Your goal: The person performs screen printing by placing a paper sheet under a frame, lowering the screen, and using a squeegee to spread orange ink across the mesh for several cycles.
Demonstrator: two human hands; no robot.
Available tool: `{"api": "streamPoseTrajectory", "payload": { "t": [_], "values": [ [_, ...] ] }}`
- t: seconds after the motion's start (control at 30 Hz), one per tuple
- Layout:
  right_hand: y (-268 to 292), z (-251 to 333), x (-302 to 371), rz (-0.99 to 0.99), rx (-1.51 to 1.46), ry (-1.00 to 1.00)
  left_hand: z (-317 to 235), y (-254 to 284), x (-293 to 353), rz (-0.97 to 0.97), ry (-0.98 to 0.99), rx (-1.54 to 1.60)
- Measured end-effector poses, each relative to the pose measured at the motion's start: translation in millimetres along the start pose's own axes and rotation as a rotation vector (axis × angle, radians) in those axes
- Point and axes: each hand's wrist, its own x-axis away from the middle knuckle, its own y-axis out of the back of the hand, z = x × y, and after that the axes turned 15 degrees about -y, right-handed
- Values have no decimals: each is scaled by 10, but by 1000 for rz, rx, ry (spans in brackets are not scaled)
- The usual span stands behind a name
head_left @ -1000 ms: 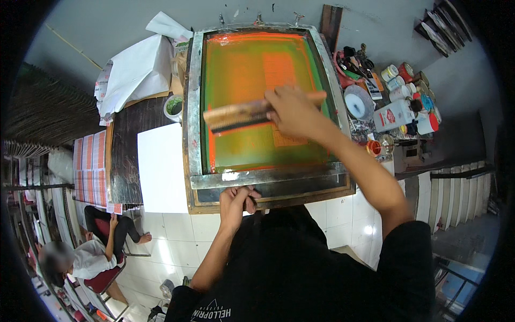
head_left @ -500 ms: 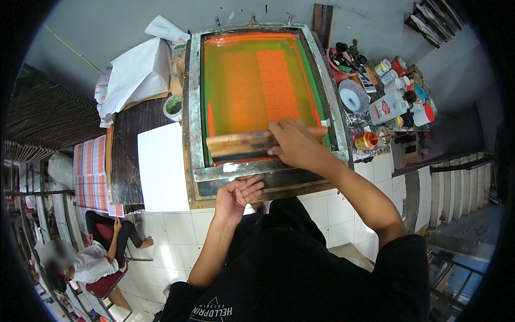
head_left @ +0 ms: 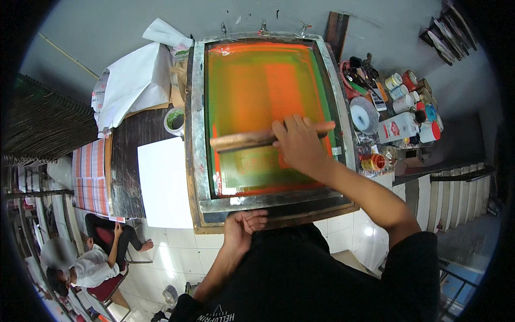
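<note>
My right hand is closed round the wooden handle of a long squeegee, which lies across a framed printing screen. The mesh is smeared with orange ink over green, and faint rectangles show through below the squeegee. My left hand is at the near edge of the screen's wooden base, its fingers curled in with nothing visible in them. A blank white sheet lies on the dark table just left of the frame.
A tape roll and a large white paper bundle sit at the left. Jars, bottles and an open ink pot crowd the right side. Printed orange sheets lie at far left, near a seated person.
The squeegee has moved away from the near bar toward the screen's middle, uncovering a strip of mesh. My left hand's fingers, stretched before, are now curled. The view has shifted slightly.
</note>
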Motion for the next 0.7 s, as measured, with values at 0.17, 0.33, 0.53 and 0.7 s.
{"api": "streamPoseTrajectory", "payload": {
  "t": [0.17,0.33,0.53,0.7],
  "values": [
    [-260,-354,-820,-54,43,19,61,117,5,15,0,-64],
    [-455,-669,-1701,1,72,-30,110,157,48,-15,-42,-76],
    [-609,-958,-2383,66,104,-13,103,98,72,-25,-105,61],
    [-421,-1030,-2479,206,-52,-59,79,126,63,52,-107,16]
  ]
}}
